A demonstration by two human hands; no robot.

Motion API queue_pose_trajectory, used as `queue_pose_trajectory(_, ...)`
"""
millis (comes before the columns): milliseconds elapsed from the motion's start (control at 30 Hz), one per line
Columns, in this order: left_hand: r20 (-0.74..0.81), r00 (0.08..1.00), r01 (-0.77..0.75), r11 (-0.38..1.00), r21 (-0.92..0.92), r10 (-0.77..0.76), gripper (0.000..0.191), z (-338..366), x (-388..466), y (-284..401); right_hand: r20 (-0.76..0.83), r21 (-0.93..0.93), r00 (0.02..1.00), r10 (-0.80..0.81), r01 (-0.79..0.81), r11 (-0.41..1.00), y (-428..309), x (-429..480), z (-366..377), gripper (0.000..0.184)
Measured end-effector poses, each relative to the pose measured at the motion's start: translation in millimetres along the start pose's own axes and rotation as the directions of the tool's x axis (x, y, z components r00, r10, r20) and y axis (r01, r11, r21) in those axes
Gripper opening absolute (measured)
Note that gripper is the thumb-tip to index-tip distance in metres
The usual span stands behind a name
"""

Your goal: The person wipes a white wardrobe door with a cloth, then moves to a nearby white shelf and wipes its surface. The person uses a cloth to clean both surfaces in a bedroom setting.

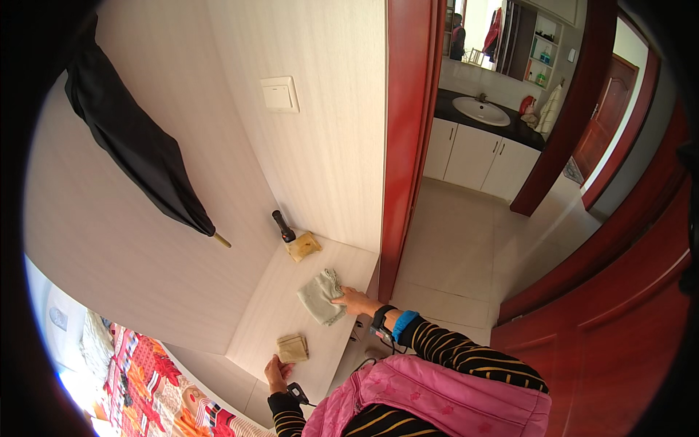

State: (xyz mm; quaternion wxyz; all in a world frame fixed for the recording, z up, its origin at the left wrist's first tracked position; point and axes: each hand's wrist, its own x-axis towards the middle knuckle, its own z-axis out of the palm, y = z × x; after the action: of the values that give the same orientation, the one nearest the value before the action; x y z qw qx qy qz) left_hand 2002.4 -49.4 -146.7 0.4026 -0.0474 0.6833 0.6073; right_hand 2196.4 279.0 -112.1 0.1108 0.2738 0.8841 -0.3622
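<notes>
My left hand [278, 374] is at the near left corner of a small folded tan cloth or pad [293, 348], its fingers gripping the edge. Farther along the same pale wood-grain shelf top [327, 360], a folded grey-green cloth [321, 297] with a frayed edge lies flat. My right hand [354, 301] has its fingers on the right side of that cloth, pinching it; the fingers' undersides are hidden. In the back corner a yellowish, stained packet or pad [303, 247] lies beside a black flashlight [283, 226] standing upright.
A closed black umbrella [136, 142] hangs along the left wall. A light switch [280, 94] is on the panel above the shelf. Red door frame [407, 136] and red door [606, 328] stand to the right. Beyond is a washbasin [481, 112]. A patterned bedspread [158, 388] shows lower left.
</notes>
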Motion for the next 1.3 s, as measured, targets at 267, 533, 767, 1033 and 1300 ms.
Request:
queue_pose_trajectory(267, 0.006, 1.0, -0.027, 1.0, 0.005, 0.027, 0.036, 0, -1, 0, -0.002, 0.018, 1.0, 0.01, -0.01, 1.0, 2, 3, 3, 0.074)
queue_pose_trajectory(533, 0.025, 0.999, -0.032, 0.999, 0.009, 0.031, 0.035, -3, 2, -2, -0.034, -0.017, 0.999, 0.007, -0.007, 1.0, 8, 7, 10, 0.074)
queue_pose_trajectory(767, -0.003, 1.0, -0.001, 1.0, 0.012, 0.001, 0.034, -3, 4, -2, -0.032, -0.015, 0.999, 0.005, -0.005, 1.0, 6, 5, 7, 0.073)
queue_pose_trajectory(1033, 0.014, 1.0, 0.008, 0.999, 0.045, -0.009, 0.034, -7, 8, -3, -0.018, -0.04, 1.0, 0.007, -0.007, 0.999, 11, 12, 13, 0.075)
queue_pose_trajectory(1300, 0.017, 1.0, 0.022, 1.0, 0.016, -0.022, 0.033, -10, 17, -8, -0.023, -0.044, 0.999, -0.025, 0.024, 0.999, 7, 6, 8, 0.076)
